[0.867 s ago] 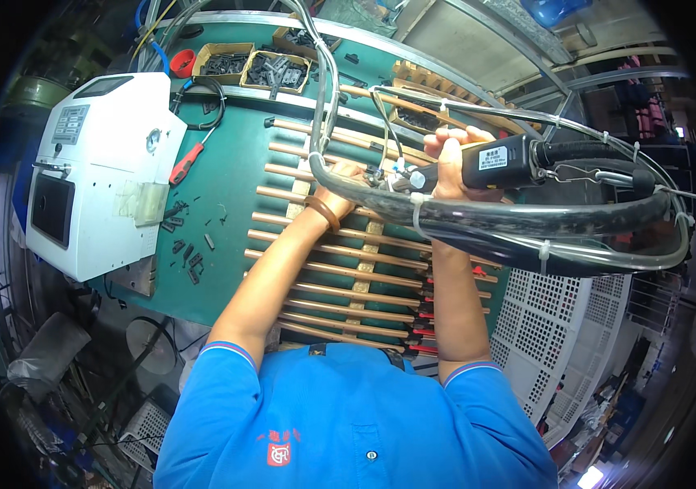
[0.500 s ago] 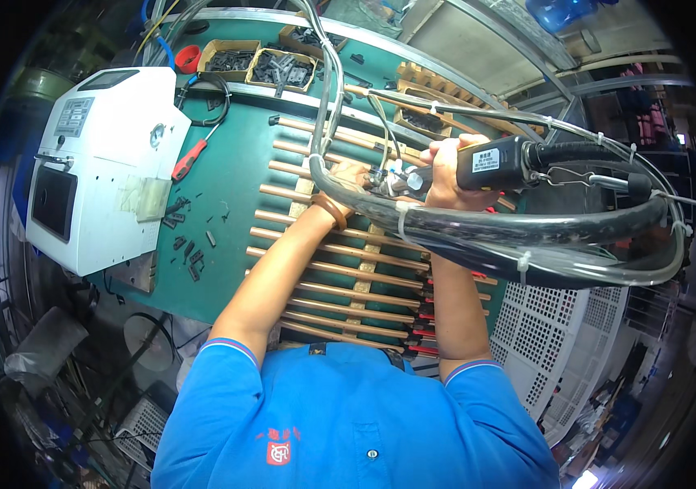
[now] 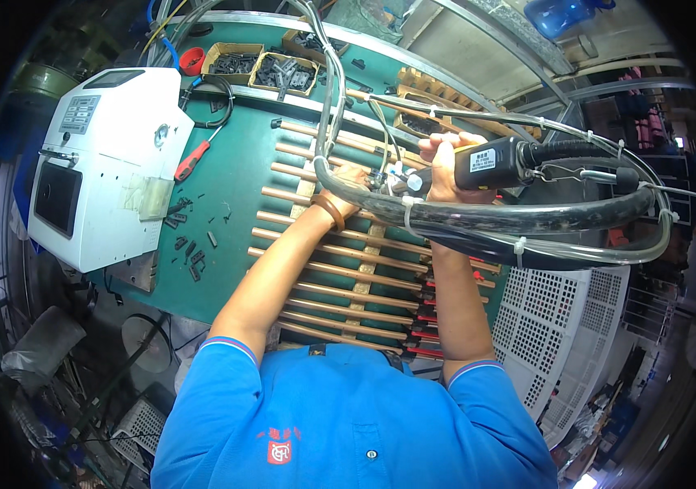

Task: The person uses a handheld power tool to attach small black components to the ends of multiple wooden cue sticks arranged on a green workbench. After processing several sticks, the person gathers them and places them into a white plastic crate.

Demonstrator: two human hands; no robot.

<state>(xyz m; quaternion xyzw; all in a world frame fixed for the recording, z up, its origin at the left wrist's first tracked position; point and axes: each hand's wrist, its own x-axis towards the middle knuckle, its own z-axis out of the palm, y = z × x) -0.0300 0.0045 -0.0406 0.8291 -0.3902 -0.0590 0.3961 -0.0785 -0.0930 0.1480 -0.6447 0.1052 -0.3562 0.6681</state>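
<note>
My right hand is closed round a black powered screwdriver with a white label, lying nearly level, its nose toward the left. Close to that nose is my left hand, its fingers curled down over the copper-coloured rods. A thick dark hose crosses in front and hides part of both hands, so what my left fingers grip does not show. The rods lie side by side across a wooden strip, several with black and red pieces at their right ends.
A white machine stands at the left on the green bench. Beside it lie a red-handled screwdriver and loose black parts. Cardboard boxes of black parts and a red cup sit at the back. White perforated crates stand at the right.
The powered screwdriver and my right hand have shifted slightly left, and the hose loop at the right has risen a little. My left hand stays at the rods.
</note>
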